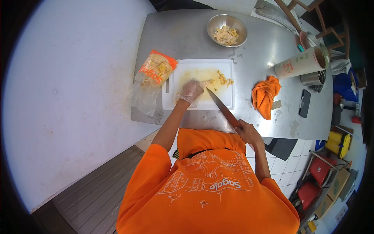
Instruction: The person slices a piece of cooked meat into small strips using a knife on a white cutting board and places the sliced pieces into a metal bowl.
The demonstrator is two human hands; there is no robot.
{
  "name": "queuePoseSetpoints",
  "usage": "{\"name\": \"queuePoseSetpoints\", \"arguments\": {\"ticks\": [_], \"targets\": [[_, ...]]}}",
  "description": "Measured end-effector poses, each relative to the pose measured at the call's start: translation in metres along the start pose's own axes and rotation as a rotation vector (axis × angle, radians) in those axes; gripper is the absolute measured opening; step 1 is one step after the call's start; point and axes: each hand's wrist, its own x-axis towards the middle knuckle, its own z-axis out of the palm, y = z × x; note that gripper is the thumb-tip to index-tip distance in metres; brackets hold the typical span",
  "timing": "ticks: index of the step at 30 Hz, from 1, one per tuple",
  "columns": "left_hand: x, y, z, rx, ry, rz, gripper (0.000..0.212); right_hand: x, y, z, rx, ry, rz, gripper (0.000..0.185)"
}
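My left hand (192, 90), in a clear plastic glove, presses a pale piece of food (208, 83), perhaps chicken, on the white cutting board (201, 65). My bare right hand (247, 132) grips the handle of a long kitchen knife (223, 108), whose tip rests at or just above the board beside that piece. Small yellowish scraps (223, 78) lie on the board's right part. At the board's left is an orange-printed plastic bag (157, 68) of similar pale food. A steel bowl (211, 29) beyond the board holds pale, torn or cut pieces.
On the steel table (181, 35), an orange cloth (264, 96) lies right of the board. Farther right are a tall white container (299, 63), a metal container (309, 79) and a dark phone (304, 103). A white wall (81, 73) borders the table's left side.
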Motion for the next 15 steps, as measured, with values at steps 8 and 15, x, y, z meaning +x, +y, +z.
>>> {"name": "queuePoseSetpoints", "arguments": {"ticks": [8,15], "targets": [[0.002,-0.018,-0.014,-0.327,-0.131,-0.043,0.05,0.012,-0.004,0.008,-0.015,0.025,-0.075,0.025],[0.003,-0.018,-0.008,-0.338,-0.186,-0.161,0.022,0.001,-0.007,0.001,-0.012,0.032,-0.066,0.025]]}}
